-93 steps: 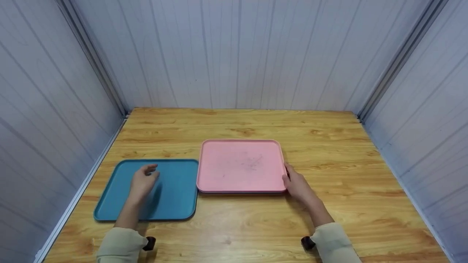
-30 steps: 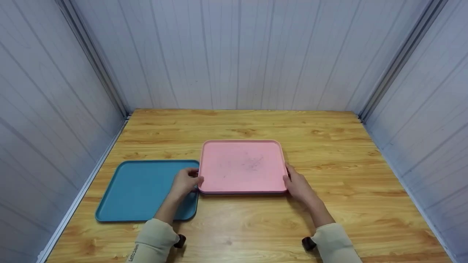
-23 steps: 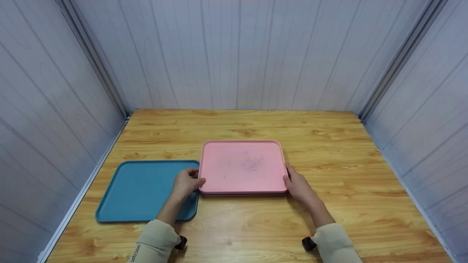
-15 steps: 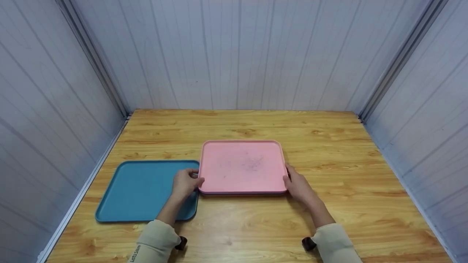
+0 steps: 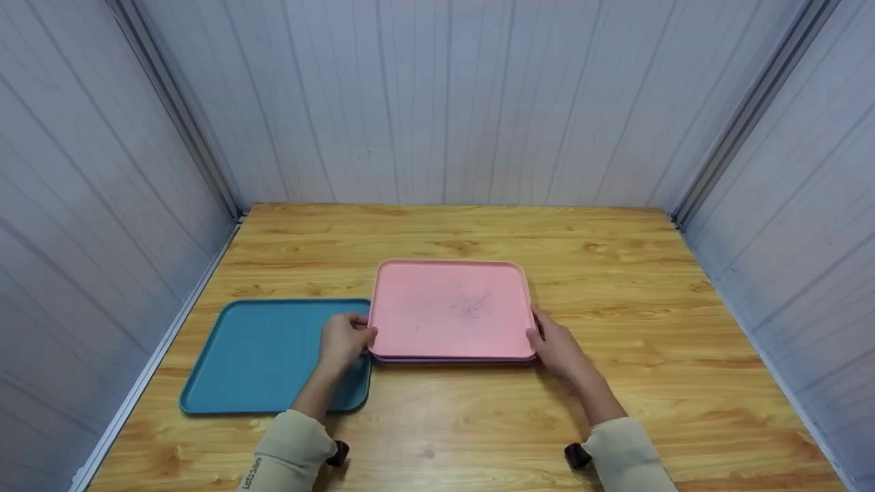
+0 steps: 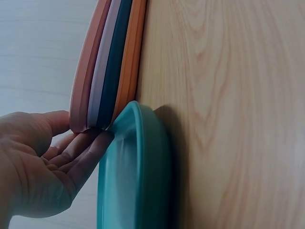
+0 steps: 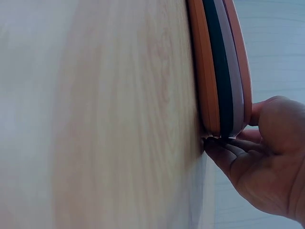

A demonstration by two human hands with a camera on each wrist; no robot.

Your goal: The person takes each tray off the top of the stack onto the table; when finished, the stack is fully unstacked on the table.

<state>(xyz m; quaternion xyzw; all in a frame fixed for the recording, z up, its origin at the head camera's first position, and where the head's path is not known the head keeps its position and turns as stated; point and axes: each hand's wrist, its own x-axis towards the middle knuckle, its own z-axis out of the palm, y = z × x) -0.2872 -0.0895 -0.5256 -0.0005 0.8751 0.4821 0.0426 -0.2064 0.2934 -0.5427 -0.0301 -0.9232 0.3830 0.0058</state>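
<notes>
A stack of trays lies mid-table, with a scuffed pink tray (image 5: pixel 451 307) on top. The wrist views show a lavender tray (image 6: pixel 101 76), a dark teal tray (image 6: pixel 116 62) and an orange tray (image 6: pixel 129 67) beneath it. At the stack's left edge my left hand (image 5: pixel 344 339) holds the pink tray, thumb on its rim and fingertips along the sides of the trays below. My right hand (image 5: pixel 557 345) grips the opposite edge, thumb at the pink rim, fingers reaching down the side toward the orange tray (image 7: pixel 209 95). A blue-green tray (image 5: pixel 266 355) lies under my left wrist.
The blue-green tray's right edge sits right against the stack. Bare wood table (image 5: pixel 683 342) extends behind, in front and to the right. Pale panel walls (image 5: pixel 437 102) enclose the table at the back and both sides.
My left hand has moved right from over the blue-green tray to the stack's left edge. The pink tray has just shifted slightly back and left, showing more lavender below. My right hand stays put.
</notes>
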